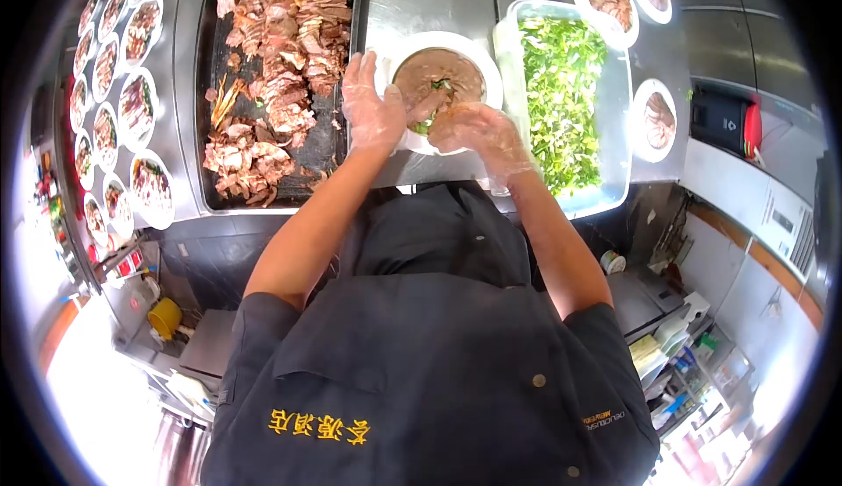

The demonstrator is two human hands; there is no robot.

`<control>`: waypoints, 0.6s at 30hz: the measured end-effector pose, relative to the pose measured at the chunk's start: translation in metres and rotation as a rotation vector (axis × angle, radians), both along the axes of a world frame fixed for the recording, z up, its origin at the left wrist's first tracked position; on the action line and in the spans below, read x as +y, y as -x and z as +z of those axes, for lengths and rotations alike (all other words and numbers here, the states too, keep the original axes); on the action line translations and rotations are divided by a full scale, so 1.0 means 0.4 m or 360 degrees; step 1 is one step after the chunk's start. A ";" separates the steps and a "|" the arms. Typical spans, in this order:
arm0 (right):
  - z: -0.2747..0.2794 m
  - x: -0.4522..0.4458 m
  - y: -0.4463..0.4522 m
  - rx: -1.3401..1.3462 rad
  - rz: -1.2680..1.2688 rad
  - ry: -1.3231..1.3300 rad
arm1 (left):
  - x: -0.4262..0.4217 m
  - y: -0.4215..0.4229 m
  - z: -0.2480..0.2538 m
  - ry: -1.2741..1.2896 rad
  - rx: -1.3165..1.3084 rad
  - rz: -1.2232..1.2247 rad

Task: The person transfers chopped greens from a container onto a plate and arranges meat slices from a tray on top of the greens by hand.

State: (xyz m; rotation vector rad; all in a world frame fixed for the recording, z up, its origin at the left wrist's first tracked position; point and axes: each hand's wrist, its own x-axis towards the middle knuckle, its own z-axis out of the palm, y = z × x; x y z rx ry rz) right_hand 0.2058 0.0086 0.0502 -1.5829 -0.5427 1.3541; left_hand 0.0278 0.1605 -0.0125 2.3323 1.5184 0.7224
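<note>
A white bowl (493, 74) with sliced brown meat and a few bits of green stands on the steel counter, between my two gloved hands. My left hand (373, 109) is at the bowl's left rim, its fingers stretched out and pointing away from me. Over the bowl's near right side is my right hand (481, 135), its fingers bent together around meat slices (452, 126). To the left lies a black tray (206, 91) with piles of sliced meat (281, 65). A clear plastic tub (618, 135) of chopped green herbs (561, 91) stands to the right.
Many filled white bowls (139, 109) stand in rows at the far left. More bowls with meat (610, 3) are at the right, one (654, 120) beside the tub. The counter's near edge (421, 179) runs in front of my body.
</note>
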 end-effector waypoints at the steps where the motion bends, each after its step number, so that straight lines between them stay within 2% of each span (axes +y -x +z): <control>1: 0.019 0.018 0.003 0.0104 -0.0007 0.0013 | -0.009 0.018 0.051 0.0408 -0.0430 -0.0079; 2: 0.038 0.032 0.005 0.0209 -0.0015 0.0030 | -0.024 0.032 0.094 0.0811 -0.0867 -0.0160; 3: 0.043 0.042 0.006 0.0214 0.0016 0.0039 | -0.038 0.040 0.111 0.1445 -0.1273 -0.0181; 4: 0.048 0.051 0.007 0.0235 0.0067 0.0059 | -0.055 0.054 0.132 0.1437 -0.1285 -0.0147; 6: 0.066 0.071 0.010 0.0258 0.0153 0.0089 | -0.077 0.072 0.199 0.2471 -0.1555 -0.0144; 7: 0.082 0.083 0.013 0.0134 0.0285 0.0145 | -0.081 0.083 0.198 0.2720 -0.1636 -0.0171; 9: 0.103 0.101 0.019 0.0003 0.0441 0.0201 | -0.111 0.101 0.170 0.2668 -0.1628 -0.0113; 11: 0.115 0.102 0.029 -0.0620 0.0725 0.0078 | -0.139 0.114 0.137 0.2634 -0.1609 -0.0058; 14: 0.128 0.091 0.038 -0.0878 0.0690 -0.0004 | -0.151 0.130 0.104 0.2558 -0.1490 -0.0108; 18: 0.093 0.073 0.035 -0.0838 0.0570 -0.0027 | -0.156 0.136 0.122 0.2640 -0.1531 -0.0231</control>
